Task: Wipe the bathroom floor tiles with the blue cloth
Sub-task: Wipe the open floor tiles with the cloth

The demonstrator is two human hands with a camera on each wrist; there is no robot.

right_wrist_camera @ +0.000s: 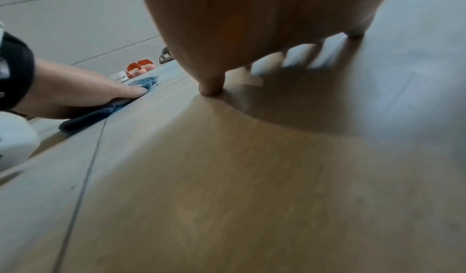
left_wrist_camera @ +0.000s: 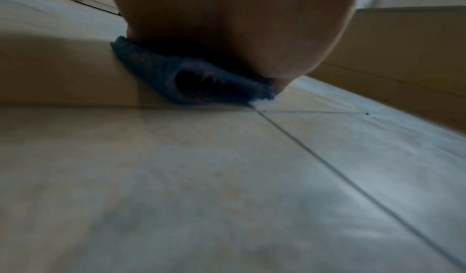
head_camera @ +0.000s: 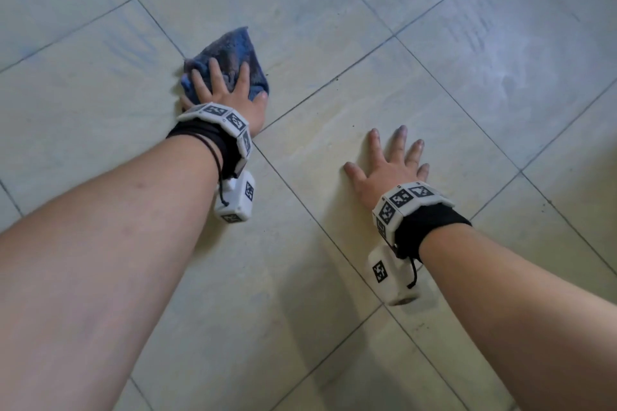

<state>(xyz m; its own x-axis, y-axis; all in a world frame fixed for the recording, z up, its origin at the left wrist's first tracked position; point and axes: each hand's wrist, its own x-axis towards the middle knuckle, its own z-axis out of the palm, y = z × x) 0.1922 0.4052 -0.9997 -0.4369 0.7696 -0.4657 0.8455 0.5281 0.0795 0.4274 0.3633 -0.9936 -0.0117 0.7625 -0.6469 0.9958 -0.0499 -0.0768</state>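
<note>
Right hand (head_camera: 389,173) of mine lies nearest, at about 4 o'clock in the head view, palm down on the floor tiles (head_camera: 334,243) with its five fingers straight and spread apart, holding nothing. From the right wrist camera, the thumb tip (right_wrist_camera: 210,89) touches the tile and the other fingertips are blurred beyond it.

Farther out, at about 10 o'clock, my left hand (head_camera: 230,90) presses flat on the one blue cloth (head_camera: 230,50). Its fingers are straight and fanned over the cloth, not curled around it. The cloth is bunched under the palm, with one pointed corner sticking out toward 12 o'clock, and it sits right on a crossing of grout lines. In the left wrist view the cloth (left_wrist_camera: 191,86) is squashed between the heel of my hand and the tile.

Each wrist carries one white marker band over a black strap, two in all.

Farthest away, in the right wrist view at 10 o'clock, I count two orange slippers (right_wrist_camera: 140,68) side by side and one grey sandal (right_wrist_camera: 166,55) just beyond them.
</note>
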